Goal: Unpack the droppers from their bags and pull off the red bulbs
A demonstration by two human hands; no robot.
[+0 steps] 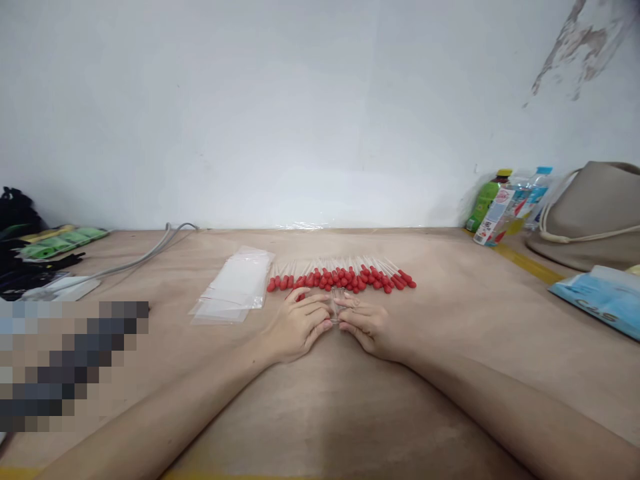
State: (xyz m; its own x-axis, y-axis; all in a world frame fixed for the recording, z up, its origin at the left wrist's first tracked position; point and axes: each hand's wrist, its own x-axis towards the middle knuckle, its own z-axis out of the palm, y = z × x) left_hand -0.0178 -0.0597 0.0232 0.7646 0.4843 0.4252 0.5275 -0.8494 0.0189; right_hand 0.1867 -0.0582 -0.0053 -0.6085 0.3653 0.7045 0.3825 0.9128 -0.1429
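Observation:
A row of several glass droppers with red rubber bulbs (345, 277) lies across the middle of the wooden table (320, 400). Just in front of it, my left hand (297, 327) and my right hand (365, 325) meet fingertip to fingertip. Between them they pinch a small clear piece (337, 308), too small to name, possibly a thin plastic sleeve. Both hands' fingers are curled and pressed together. A stack of clear plastic bags (235, 287) lies left of the droppers, close to my left hand.
A grey cable (145, 257) runs along the back left. Green packets (65, 241) and dark items sit at the far left. Bottles (505, 203), a beige bag (595, 213) and a blue packet (600, 300) stand at the right. A white wall rises behind.

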